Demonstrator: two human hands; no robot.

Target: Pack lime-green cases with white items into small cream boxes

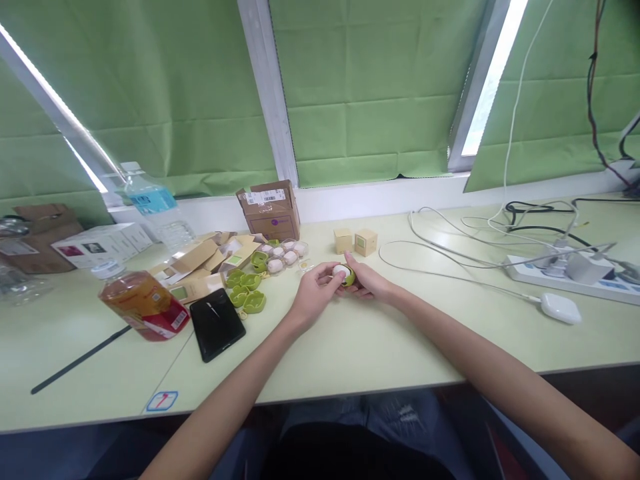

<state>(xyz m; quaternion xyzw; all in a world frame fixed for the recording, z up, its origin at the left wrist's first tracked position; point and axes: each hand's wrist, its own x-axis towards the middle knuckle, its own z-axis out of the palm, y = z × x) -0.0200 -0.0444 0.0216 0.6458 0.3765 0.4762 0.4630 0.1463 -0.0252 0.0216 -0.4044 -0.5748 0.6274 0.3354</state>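
Observation:
Over the middle of the table, my left hand [316, 288] and my right hand [371, 280] meet around a small round white piece in a green cover [346, 274]. Both are closed on it, with the left thumb pressed on its front. Fingers hide much of it, so its exact kind cannot be made out. Just behind the hands stand two small tan cardboard boxes, the left one [343, 241] and the right one [366, 242]. To the left lie several green covers [255, 302] of similar colour, beside a clear pack of pale round pieces [285, 255].
Flattened cardboard boxes [203, 263], a black phone [217, 325], a drink bottle [145, 303] and a water bottle [157, 207] occupy the left. A brown carton [270, 212] stands at the wall. Cables, a power strip [575, 273] and a white charger case [561, 309] lie right.

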